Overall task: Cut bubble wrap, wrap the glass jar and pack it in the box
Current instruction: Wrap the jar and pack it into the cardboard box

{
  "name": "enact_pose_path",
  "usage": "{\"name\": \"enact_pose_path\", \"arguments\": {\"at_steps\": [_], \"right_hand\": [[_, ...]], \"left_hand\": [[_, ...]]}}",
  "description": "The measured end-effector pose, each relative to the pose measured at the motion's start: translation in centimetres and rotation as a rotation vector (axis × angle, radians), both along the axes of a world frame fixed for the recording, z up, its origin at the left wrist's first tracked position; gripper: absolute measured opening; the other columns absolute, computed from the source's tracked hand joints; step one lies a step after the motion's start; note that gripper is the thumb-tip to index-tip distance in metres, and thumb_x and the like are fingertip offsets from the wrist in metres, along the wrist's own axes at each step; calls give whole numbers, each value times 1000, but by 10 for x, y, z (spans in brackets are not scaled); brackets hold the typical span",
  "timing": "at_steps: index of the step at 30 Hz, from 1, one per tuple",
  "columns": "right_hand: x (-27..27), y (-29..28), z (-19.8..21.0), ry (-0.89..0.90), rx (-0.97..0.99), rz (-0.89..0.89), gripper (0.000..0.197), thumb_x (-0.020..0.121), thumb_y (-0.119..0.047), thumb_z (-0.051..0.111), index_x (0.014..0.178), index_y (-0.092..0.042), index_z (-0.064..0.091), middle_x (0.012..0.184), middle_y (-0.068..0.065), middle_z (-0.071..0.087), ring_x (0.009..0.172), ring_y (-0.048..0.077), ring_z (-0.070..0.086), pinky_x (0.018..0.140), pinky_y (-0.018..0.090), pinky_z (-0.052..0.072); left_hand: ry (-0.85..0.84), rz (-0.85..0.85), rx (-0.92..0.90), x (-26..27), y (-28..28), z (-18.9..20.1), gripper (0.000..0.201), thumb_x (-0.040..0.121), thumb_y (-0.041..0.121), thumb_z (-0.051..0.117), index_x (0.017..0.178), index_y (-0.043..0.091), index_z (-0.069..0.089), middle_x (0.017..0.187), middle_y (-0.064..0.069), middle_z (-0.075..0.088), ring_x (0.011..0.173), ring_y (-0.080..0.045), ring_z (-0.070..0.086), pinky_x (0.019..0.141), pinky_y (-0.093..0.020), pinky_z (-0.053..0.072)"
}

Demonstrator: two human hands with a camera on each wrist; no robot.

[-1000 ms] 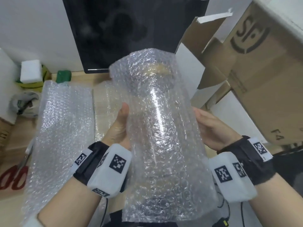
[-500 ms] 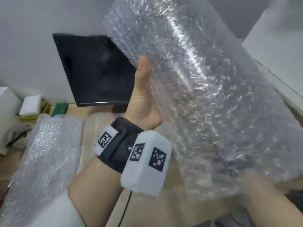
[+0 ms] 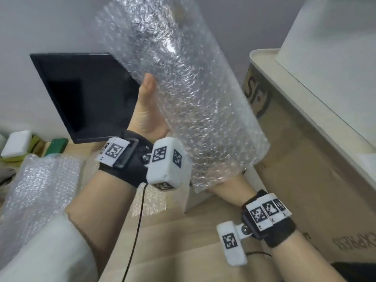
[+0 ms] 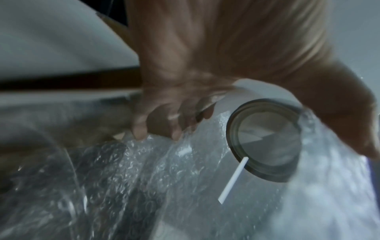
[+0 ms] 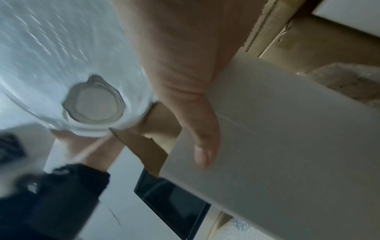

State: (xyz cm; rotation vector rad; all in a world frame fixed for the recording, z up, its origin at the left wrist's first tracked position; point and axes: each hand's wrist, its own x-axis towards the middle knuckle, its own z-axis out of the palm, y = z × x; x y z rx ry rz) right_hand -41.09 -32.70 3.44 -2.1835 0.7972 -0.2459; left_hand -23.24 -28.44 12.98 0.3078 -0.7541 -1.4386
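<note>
Head view: we hold the wrapped glass jar aloft, long axis running from 11 to 5 o'clock; our left hand clasps its side, our right hand is under its low end, grip hidden. The box lies at 3 o'clock.

Left wrist: fingers curl on bubble wrap.

Right wrist: the thumb hangs free; the fingers are hidden.

Left hand raised, fingers curled, right hand lower

jar in wrap, monitor behind
</note>
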Motion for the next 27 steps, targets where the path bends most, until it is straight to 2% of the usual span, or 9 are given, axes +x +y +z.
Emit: {"name": "enact_pose_path", "arguments": {"at_steps": [3,7,10,11,14,17,20,23,27], "right_hand": [[-11,-8,-8,55,-80,53,10,65,-43,74,71,-36,72,75,-19,68,93,12,60,95,43,38],[-19,-13,-17,-82,-41,49,24,54,-63,65,56,-39,67,65,-24,64,87,8,55,90,24,27],[-24,-15,-23,-272,-13,-18,27,58,-54,63,64,-28,67,62,-23,64,75,10,61,88,33,34],[-24,-13,-22,-338,-18,-48,27,59,-49,63,59,-22,65,60,-17,63,71,10,60,84,33,38],[-24,-8,-19,-515,-88,-188,41,67,-57,64,57,-20,49,61,-7,51,62,5,46,65,16,35],[-17,-4,-9,-558,-63,-369,56,62,-77,58,75,-26,36,74,-5,41,66,2,41,65,16,39],[-9,-2,4,-407,-52,-463,75,53,-55,80,106,-34,31,114,0,39,109,16,45,96,37,44],[0,-4,13,-222,-82,-413,122,51,-44,87,142,-34,6,146,0,16,137,20,18,112,42,21],[6,-5,8,-155,-93,-383,133,55,-44,84,144,-34,-14,156,1,9,142,26,13,115,49,19]], "left_hand": [[-41,-47,-30,18,-7,-16,71,76,43,62,134,13,36,133,-13,43,127,-34,34,113,-57,12],[-171,174,117,26,-8,-22,99,67,47,74,147,15,24,153,-16,23,141,-36,22,112,-61,14],[-160,338,308,30,-11,-24,93,33,51,88,115,16,65,115,-11,68,105,-21,66,88,-43,53],[-202,396,316,32,-12,-26,93,34,50,89,116,14,63,114,-13,68,105,-22,66,88,-44,53],[-332,459,229,25,-14,-25,106,57,45,83,142,7,32,146,-26,33,133,-40,37,108,-62,28],[-372,463,177,17,-14,-22,117,49,49,84,141,2,31,143,-28,36,130,-41,40,109,-59,28],[-456,423,119,17,-17,-27,114,56,45,83,140,-6,26,139,-31,36,128,-43,39,109,-61,25],[-525,393,143,23,-17,-33,101,52,46,85,129,0,39,115,-13,57,112,-29,53,102,-48,42],[-609,306,196,30,-16,-45,98,38,43,90,118,12,44,92,8,70,91,-11,66,79,-27,53]]}}
